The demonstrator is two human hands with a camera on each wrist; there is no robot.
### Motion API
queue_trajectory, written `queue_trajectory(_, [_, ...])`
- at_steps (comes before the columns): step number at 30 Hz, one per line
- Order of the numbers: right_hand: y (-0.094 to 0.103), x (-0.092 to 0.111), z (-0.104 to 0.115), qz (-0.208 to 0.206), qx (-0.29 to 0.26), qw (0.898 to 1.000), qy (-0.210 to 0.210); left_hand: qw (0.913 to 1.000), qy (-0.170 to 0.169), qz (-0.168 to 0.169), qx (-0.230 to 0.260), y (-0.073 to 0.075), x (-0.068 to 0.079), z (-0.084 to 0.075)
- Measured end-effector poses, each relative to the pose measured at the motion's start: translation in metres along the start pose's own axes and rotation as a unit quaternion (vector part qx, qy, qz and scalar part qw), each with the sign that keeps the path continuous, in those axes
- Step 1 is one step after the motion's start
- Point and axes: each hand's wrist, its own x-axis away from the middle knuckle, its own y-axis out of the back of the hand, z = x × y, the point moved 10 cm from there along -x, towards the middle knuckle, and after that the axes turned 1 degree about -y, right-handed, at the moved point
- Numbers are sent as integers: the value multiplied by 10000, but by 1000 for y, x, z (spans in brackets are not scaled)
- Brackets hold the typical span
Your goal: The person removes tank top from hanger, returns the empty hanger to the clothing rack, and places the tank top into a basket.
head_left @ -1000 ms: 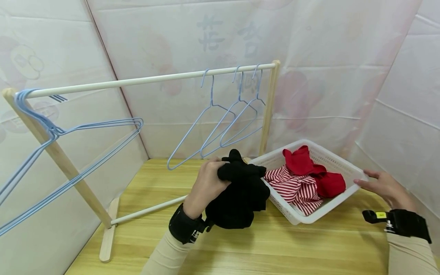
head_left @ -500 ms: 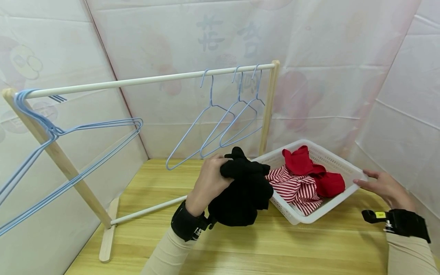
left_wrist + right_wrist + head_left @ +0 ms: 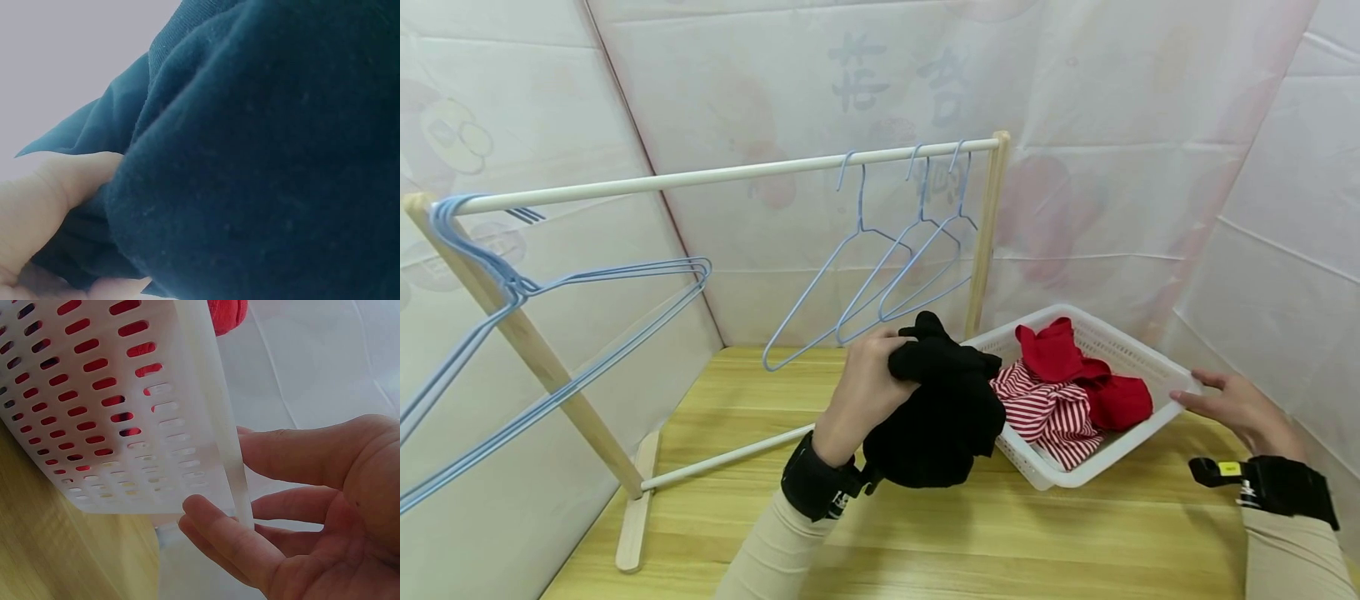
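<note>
A bunched black garment [image 3: 936, 425] hangs above the table from my left hand [image 3: 868, 387], which grips it by a gathered fold. In the left wrist view the black cloth [image 3: 250, 162] fills most of the picture, the thumb lying against it. My right hand [image 3: 1247, 412] holds the right corner of a white plastic basket [image 3: 1123, 450]. Seen from the right wrist, the thumb is at the basket's rim [image 3: 219, 425] and the fingers are on its outer side. Inside the basket lie red cloth [image 3: 1052, 350] and a red-and-white striped garment [image 3: 1045, 412].
Behind the left hand stands a clothes rack with a white rail [image 3: 730, 173] and wooden posts [image 3: 988, 242]. Three blue hangers [image 3: 820, 283] hang near its right end, a bundle of blue hangers [image 3: 512, 287] at its left. Pale cloth walls enclose the wooden table [image 3: 760, 392].
My left hand has shifted slightly right and up with the black garment, which now covers more of the basket's left edge. The right hand and basket stay in place.
</note>
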Motion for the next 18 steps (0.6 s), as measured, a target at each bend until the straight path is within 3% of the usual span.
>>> queue_trajectory(18, [-1, 0, 0, -77, -118, 9999, -21, 9996, -224, 80, 168, -7, -11, -19])
